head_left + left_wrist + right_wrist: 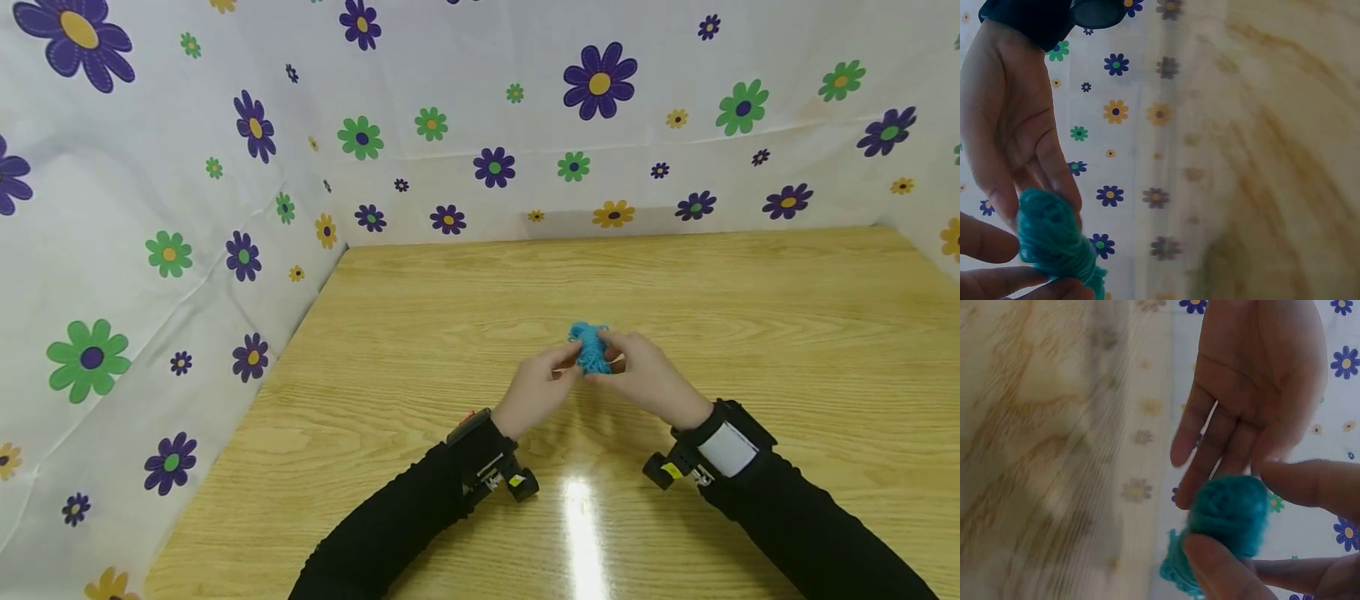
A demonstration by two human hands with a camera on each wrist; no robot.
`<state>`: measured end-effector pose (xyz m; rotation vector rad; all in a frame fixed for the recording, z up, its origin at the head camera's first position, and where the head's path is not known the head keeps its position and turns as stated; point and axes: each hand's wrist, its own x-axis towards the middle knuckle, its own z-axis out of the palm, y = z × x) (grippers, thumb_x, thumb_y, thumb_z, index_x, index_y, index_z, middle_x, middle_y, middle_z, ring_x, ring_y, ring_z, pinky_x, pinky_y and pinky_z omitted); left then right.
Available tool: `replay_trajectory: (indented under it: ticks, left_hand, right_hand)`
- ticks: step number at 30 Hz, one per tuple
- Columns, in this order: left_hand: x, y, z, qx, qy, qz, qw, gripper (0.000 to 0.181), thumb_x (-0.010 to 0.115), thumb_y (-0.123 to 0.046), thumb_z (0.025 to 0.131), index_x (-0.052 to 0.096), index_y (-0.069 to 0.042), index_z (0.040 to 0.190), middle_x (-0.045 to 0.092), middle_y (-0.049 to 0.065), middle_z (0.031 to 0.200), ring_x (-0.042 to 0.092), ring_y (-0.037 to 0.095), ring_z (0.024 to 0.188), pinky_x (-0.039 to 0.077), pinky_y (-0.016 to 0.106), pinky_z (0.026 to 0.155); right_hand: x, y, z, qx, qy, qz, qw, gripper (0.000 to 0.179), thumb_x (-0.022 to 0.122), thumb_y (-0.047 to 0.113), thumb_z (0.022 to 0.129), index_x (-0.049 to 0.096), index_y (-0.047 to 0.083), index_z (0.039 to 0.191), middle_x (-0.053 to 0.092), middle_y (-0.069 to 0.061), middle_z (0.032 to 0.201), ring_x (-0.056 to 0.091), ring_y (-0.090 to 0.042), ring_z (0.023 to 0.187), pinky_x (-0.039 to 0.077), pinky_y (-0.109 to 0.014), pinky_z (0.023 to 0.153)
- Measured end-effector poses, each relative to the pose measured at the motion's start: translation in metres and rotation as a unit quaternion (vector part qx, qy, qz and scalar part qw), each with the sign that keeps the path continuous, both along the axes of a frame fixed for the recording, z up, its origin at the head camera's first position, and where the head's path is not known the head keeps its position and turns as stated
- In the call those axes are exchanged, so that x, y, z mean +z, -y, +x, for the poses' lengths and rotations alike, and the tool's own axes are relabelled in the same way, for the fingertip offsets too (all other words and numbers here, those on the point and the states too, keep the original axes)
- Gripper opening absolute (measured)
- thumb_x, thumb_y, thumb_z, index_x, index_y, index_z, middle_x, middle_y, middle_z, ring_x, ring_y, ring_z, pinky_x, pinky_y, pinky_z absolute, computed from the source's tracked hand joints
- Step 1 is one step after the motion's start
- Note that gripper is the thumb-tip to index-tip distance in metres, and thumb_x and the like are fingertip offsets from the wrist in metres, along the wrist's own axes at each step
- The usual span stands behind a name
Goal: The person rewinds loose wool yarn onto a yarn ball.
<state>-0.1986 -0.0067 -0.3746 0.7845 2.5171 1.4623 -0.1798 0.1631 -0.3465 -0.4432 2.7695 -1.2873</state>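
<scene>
A small bundle of bright blue yarn (592,350), wound round its middle with loops at its ends, is held up between both hands above the table. My left hand (537,387) pinches its left side between thumb and fingers. From the right, my right hand (647,377) grips it, thumb and fingertips against the strands. Close up in the left wrist view, the yarn (1057,240) looks teal and lies between the fingertips of both hands. In the right wrist view, fingers press the yarn (1232,515) from below and from the right, while the other palm faces the camera.
A wood-grain table (420,308) spreads beneath the hands, with a bright light reflection near its front. White cloth (450,192) printed with purple, green and yellow flowers hangs behind it and along the left. Black wrist straps with small cameras (517,483) sit over dark sleeves.
</scene>
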Motion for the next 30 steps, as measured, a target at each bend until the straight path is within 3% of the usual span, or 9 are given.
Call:
replay_trajectory:
  ticks: [2,4,6,8,11,21,23,27,30]
  left_hand:
    - [-0.003,0.001,-0.002,-0.009,0.025,-0.019,0.9995,0.042,0.046,-0.013,0.098,0.039,-0.004,0.138,0.047,0.015,0.136,0.052,0.023,0.113,0.045,0.032,0.088]
    - [-0.006,0.001,-0.003,-0.021,0.054,-0.036,0.9977,0.043,0.044,-0.014,0.099,0.036,-0.006,0.140,0.044,0.013,0.139,0.060,0.020,0.087,0.048,0.028,0.073]
    - [-0.007,0.002,-0.004,-0.031,0.079,-0.052,0.9951,0.043,0.042,-0.011,0.099,0.034,-0.007,0.141,0.042,0.012,0.140,0.054,0.013,0.066,0.043,0.023,0.056]
    - [-0.008,0.002,-0.004,-0.041,0.098,-0.066,0.9922,0.044,0.040,-0.008,0.098,0.032,-0.007,0.142,0.043,0.014,0.139,0.036,0.011,0.047,0.032,0.023,0.045]
    - [-0.009,0.000,-0.005,-0.050,0.101,-0.089,0.9896,0.045,0.040,-0.003,0.097,0.033,-0.005,0.141,0.046,0.016,0.136,0.034,0.005,0.048,0.031,0.021,0.046]
    - [-0.009,0.000,-0.003,-0.059,0.104,-0.113,0.9863,0.043,0.039,-0.006,0.098,0.035,-0.003,0.140,0.047,0.016,0.135,0.029,0.009,0.042,0.033,0.024,0.050]
    - [-0.007,0.001,-0.005,-0.058,0.104,-0.116,0.9860,0.043,0.040,-0.007,0.098,0.035,-0.003,0.140,0.047,0.017,0.135,0.039,0.009,0.047,0.037,0.024,0.053]
    - [0.002,0.008,-0.008,-0.044,0.114,-0.120,0.9853,0.043,0.039,-0.012,0.099,0.035,-0.005,0.140,0.044,0.018,0.137,0.035,0.008,0.041,0.034,0.023,0.046]
    - [0.011,0.020,-0.014,-0.023,0.099,-0.119,0.9877,0.042,0.038,-0.015,0.100,0.034,-0.005,0.141,0.052,0.018,0.129,0.022,0.013,0.039,0.028,0.026,0.043]
  right_hand:
    - [-0.001,-0.001,-0.002,0.016,0.018,0.016,0.9996,0.063,0.065,0.011,0.086,0.033,-0.018,0.132,0.050,-0.026,0.102,0.054,-0.036,0.091,0.050,-0.047,0.074]
    - [-0.002,-0.002,-0.004,0.027,0.035,0.031,0.9985,0.065,0.065,0.013,0.085,0.032,-0.019,0.131,0.051,-0.027,0.103,0.055,-0.035,0.092,0.050,-0.046,0.074]
    - [-0.004,-0.003,-0.006,0.039,0.043,0.038,0.9976,0.065,0.066,0.012,0.084,0.033,-0.020,0.131,0.054,-0.026,0.101,0.057,-0.032,0.089,0.051,-0.043,0.071]
    - [-0.006,-0.004,-0.007,0.047,0.053,0.041,0.9967,0.063,0.066,0.011,0.083,0.036,-0.019,0.129,0.056,-0.023,0.098,0.057,-0.028,0.082,0.050,-0.038,0.066]
    - [-0.008,-0.005,-0.007,0.058,0.064,0.047,0.9951,0.061,0.067,0.010,0.082,0.038,-0.018,0.128,0.057,-0.019,0.093,0.054,-0.023,0.076,0.046,-0.034,0.060]
    - [-0.009,-0.014,-0.005,0.064,0.090,0.074,0.9911,0.060,0.063,0.012,0.084,0.037,-0.012,0.132,0.060,-0.018,0.097,0.057,-0.023,0.077,0.050,-0.037,0.063]
    - [-0.006,-0.017,-0.005,0.064,0.094,0.068,0.9912,0.061,0.062,0.014,0.085,0.035,-0.010,0.133,0.060,-0.018,0.096,0.057,-0.022,0.073,0.049,-0.035,0.060]
    - [0.006,-0.028,-0.005,0.033,0.080,0.061,0.9944,0.061,0.058,0.025,0.090,0.033,-0.006,0.136,0.058,-0.022,0.100,0.058,-0.025,0.071,0.049,-0.037,0.060]
    - [0.013,-0.039,-0.006,-0.015,0.034,0.068,0.9970,0.060,0.054,0.030,0.093,0.034,-0.007,0.136,0.055,-0.029,0.108,0.058,-0.036,0.086,0.050,-0.047,0.069]
